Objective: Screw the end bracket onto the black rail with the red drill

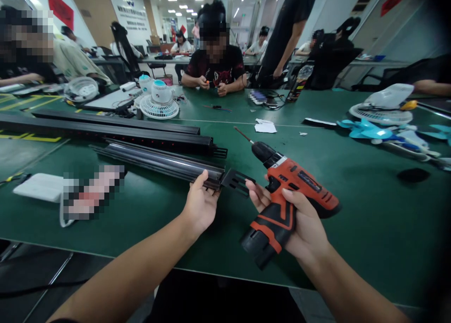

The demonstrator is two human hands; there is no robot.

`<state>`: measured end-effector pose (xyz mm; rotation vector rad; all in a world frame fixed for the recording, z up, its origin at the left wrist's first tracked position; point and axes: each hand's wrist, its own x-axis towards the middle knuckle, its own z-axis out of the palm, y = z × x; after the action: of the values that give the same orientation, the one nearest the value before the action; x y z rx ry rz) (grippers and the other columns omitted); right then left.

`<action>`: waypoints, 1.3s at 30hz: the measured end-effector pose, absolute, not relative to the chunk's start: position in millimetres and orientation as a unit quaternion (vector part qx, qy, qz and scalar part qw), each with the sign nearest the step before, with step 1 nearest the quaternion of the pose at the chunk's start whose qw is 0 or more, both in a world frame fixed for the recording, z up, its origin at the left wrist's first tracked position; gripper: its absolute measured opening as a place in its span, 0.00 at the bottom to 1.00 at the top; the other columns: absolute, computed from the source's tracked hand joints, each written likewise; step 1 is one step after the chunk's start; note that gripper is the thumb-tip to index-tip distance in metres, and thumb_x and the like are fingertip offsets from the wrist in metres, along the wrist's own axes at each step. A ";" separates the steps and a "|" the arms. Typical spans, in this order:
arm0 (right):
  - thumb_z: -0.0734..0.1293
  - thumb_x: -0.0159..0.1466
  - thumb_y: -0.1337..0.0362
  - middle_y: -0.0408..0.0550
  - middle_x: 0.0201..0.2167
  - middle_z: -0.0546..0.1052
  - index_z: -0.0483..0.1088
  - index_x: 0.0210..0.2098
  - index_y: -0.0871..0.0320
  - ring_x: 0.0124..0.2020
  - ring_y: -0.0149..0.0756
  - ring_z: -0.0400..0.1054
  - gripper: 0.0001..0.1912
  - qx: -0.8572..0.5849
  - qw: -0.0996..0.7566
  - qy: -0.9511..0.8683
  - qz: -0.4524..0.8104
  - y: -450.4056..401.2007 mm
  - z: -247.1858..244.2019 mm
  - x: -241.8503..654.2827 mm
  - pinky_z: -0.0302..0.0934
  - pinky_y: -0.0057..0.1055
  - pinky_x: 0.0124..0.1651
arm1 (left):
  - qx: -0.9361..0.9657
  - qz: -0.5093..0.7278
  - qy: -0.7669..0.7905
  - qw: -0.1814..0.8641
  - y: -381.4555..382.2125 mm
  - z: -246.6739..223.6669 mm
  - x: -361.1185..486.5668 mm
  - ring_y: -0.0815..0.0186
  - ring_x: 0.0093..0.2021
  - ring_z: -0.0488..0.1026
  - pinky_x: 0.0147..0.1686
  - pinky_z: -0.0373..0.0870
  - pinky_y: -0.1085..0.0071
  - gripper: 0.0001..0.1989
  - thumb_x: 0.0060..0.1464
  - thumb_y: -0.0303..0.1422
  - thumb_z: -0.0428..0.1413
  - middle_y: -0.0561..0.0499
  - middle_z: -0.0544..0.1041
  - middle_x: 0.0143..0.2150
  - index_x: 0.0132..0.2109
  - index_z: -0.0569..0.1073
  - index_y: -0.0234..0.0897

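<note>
Your left hand [202,204] grasps the long black rail [162,159], left of centre; it looks stiff, slick and end-heavy, best gripped nearer mid-length. Your right hand [310,224] cradles the dense-looking drill [285,187].

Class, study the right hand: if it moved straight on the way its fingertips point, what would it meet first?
Most likely the black slotted bracket: the right hand has its fingertips almost at it, though a small gap or contact is hard to judge.
</note>
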<state>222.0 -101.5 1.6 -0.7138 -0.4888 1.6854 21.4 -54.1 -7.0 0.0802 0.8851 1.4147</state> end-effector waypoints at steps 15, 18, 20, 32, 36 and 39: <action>0.84 0.65 0.57 0.51 0.52 0.94 0.82 0.53 0.48 0.71 0.60 0.82 0.19 -0.322 0.586 -0.222 0.709 -91.8 5.5 223.8 0.74 0.60 0.78 | 0.003 0.656 0.370 0.659 -56.6 8.2 17.9 0.62 0.51 0.87 0.62 0.81 0.67 0.19 0.81 0.44 0.55 0.45 0.91 0.52 0.50 0.86 0.38; 0.84 0.64 0.57 0.51 0.53 0.93 0.82 0.54 0.47 0.69 0.61 0.83 0.20 -0.323 0.573 -0.236 0.716 -88.5 9.3 227.3 0.77 0.60 0.74 | 0.001 0.656 0.377 0.654 -51.6 6.1 17.3 0.63 0.51 0.87 0.62 0.81 0.67 0.18 0.81 0.44 0.57 0.45 0.90 0.50 0.50 0.85 0.37; 0.84 0.65 0.56 0.51 0.52 0.94 0.82 0.54 0.47 0.65 0.60 0.85 0.20 -0.333 0.564 -0.241 0.716 -86.6 11.3 229.9 0.79 0.59 0.71 | -0.003 0.658 0.379 0.651 -48.3 3.5 16.1 0.63 0.49 0.87 0.61 0.82 0.67 0.16 0.80 0.43 0.59 0.46 0.90 0.48 0.50 0.85 0.37; 0.82 0.66 0.59 0.48 0.54 0.93 0.86 0.55 0.51 0.39 0.42 0.86 0.18 -0.352 0.551 -0.223 0.723 -83.7 6.7 229.3 0.81 0.35 0.38 | -0.002 0.671 0.382 0.636 -39.2 -0.3 13.2 0.65 0.43 0.88 0.54 0.86 0.70 0.10 0.73 0.40 0.69 0.49 0.90 0.42 0.49 0.84 0.36; 0.81 0.67 0.59 0.49 0.59 0.92 0.85 0.62 0.47 0.48 0.51 0.89 0.24 -0.346 0.537 -0.237 0.732 -84.7 -3.1 229.7 0.83 0.39 0.38 | 0.033 0.665 0.396 0.632 -37.3 -4.0 13.6 0.66 0.43 0.86 0.55 0.84 0.69 0.13 0.72 0.43 0.70 0.50 0.88 0.41 0.49 0.82 0.38; 0.81 0.68 0.60 0.50 0.60 0.92 0.82 0.66 0.46 0.42 0.48 0.90 0.27 -0.339 0.521 -0.240 0.746 -83.7 -10.2 231.5 0.84 0.39 0.37 | 0.031 0.661 0.407 0.630 -36.9 0.3 14.1 0.65 0.45 0.85 0.58 0.82 0.66 0.09 0.74 0.41 0.68 0.51 0.88 0.43 0.49 0.81 0.41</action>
<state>231.5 -83.7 -10.2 -0.8126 -0.5750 1.7867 14.1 -36.9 0.3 0.0706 0.9310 1.5140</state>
